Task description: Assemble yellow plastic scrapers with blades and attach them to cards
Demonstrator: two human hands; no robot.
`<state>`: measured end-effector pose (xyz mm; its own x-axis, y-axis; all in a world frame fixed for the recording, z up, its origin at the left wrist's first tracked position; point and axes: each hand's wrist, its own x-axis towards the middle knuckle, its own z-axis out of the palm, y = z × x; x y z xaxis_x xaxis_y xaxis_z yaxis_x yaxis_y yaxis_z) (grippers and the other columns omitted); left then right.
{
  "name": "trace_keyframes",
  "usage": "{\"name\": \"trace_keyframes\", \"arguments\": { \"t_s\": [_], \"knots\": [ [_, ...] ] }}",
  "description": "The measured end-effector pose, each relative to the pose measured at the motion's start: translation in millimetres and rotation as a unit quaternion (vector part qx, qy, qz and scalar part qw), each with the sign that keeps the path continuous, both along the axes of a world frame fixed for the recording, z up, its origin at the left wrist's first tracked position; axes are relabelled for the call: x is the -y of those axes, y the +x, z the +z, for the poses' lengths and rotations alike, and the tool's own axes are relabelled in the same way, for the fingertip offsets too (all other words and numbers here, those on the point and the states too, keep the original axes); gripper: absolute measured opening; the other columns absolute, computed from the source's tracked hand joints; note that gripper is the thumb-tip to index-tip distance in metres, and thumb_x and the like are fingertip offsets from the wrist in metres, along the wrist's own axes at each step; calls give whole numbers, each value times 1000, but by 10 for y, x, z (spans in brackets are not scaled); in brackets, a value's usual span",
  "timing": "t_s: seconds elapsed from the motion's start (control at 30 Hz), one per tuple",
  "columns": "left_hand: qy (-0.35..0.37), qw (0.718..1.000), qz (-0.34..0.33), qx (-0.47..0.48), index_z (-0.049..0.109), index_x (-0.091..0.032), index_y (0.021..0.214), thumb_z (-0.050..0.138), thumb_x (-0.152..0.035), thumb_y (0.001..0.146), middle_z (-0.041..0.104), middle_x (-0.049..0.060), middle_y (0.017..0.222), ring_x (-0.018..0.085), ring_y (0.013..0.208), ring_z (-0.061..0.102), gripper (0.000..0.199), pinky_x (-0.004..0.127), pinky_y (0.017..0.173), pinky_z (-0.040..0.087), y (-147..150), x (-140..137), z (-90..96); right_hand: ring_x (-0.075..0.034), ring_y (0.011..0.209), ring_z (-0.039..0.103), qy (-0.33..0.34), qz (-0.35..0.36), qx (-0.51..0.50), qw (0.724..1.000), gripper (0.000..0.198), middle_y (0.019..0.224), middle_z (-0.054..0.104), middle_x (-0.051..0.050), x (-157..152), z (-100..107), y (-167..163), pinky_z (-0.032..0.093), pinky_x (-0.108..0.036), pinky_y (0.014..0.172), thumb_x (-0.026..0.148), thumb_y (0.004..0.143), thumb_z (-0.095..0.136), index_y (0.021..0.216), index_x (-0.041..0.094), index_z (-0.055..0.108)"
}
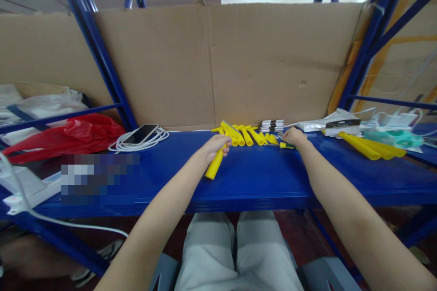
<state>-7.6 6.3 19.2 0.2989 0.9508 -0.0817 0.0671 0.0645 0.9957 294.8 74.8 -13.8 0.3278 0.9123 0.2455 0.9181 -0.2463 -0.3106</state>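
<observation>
My left hand [218,144] is wrapped round a yellow plastic scraper [215,167], with its handle pointing down toward me and its flat head up and away. Just beyond it, several more yellow scrapers [248,137] lie in a row on the blue table. My right hand [294,137] has its fingers drawn together over a small heap of silvery bits [279,137], too small to name. What those fingers hold, if anything, is hidden. A screwdriver with a yellow and green handle [287,145] lies beneath that hand. Small yellow pieces [271,139] are to its left.
White boxes [271,126] are stacked against the cardboard panel [266,63]. Several long yellow handles [370,148] lie at right, near a green plastic bag [392,137]. At left are a phone [140,134] on a coiled white cable [160,137] and a red bag [85,132].
</observation>
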Motion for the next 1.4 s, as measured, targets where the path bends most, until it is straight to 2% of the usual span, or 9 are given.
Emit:
{"name": "trace_keyframes", "arguments": {
  "t_s": [0.13, 0.43, 0.6, 0.8, 1.0, 1.1, 1.23, 1.3, 1.4],
  "knots": [
    [-18, 1000, -10, 5, 40, -17, 72, 40, -3, 75, 40, -9, 47, 2, 29, 31, 14, 14, 31, 23, 21, 24, 1, -28, 106, 58, -46, -28, 8, 999, 21, 108, 64, -14, 71, 53, -95, 45, -40, 87, 18, 73, 55, 86, 17, 71],
    [-36, 998, -41, 14, 41, -17, 73, 37, -3, 78, 40, -9, 47, 2, 28, 31, 16, 14, 30, 23, 21, 3, -29, -26, 106, 58, -67, 7, 51, 996, 22, 106, 66, -14, 53, 60, -130, 46, -35, 86, 18, 75, 55, 91, 15, 69],
    [-48, 997, -49, 47, 41, -17, 73, 37, -4, 79, 39, -9, 46, 2, 28, 30, 16, 13, 30, 23, 15, -10, -41, -28, 107, 58, -87, 10, 66, 994, 26, 108, 65, -18, 45, 64, -133, 46, -35, 85, 16, 74, 53, 96, 12, 67],
    [-50, 996, -28, 65, 40, -17, 71, 37, -3, 80, 39, -8, 46, 2, 28, 30, 17, 13, 30, 24, 14, -19, -41, -27, 99, 61, -55, 38, 74, 995, 22, 97, 67, -17, 81, 143, -228, 46, -32, 79, 14, 77, 49, 88, 12, 68],
    [-56, 996, -24, 70, 40, -17, 71, 36, -3, 82, 39, -9, 45, 2, 28, 30, 18, 13, 30, 24, 30, 0, -29, -18, 79, 62, 61, 180, 16, 982, 18, 81, 67, -11, 137, 248, -529, 44, -25, 69, 12, 79, 46, 78, 12, 65],
    [-57, 995, -33, 70, 40, -17, 71, 36, -3, 81, 39, -8, 45, 2, 28, 30, 18, 13, 30, 24, 48, 17, -26, -16, 76, 58, 130, 287, -44, 948, 14, 80, 65, -7, 197, 252, -771, 45, -25, 70, 14, 79, 48, 77, 14, 62],
    [-54, 996, -36, 59, 39, -18, 71, 37, -3, 81, 40, -9, 46, 2, 28, 30, 18, 13, 30, 24, 73, 48, -17, -14, 74, 54, 185, 398, -64, 896, 8, 78, 58, -4, 279, 200, -1073, 45, -27, 72, 16, 77, 51, 74, 17, 58],
    [-52, 996, -39, 54, 39, -18, 71, 37, -4, 82, 40, -9, 46, 2, 28, 30, 17, 13, 30, 24, 85, 68, -10, -14, 74, 53, 201, 424, -65, 881, 8, 77, 55, -3, 306, 173, -1163, 45, -28, 73, 16, 78, 50, 73, 18, 56],
    [-42, 997, -47, 49, 40, -17, 72, 37, -5, 82, 40, -9, 45, 2, 28, 30, 16, 13, 31, 24, 103, 97, -3, -14, 75, 51, 215, 430, -57, 875, 10, 76, 52, -2, 326, 156, -1209, 44, -29, 74, 15, 79, 49, 71, 18, 54]
  ]
}}
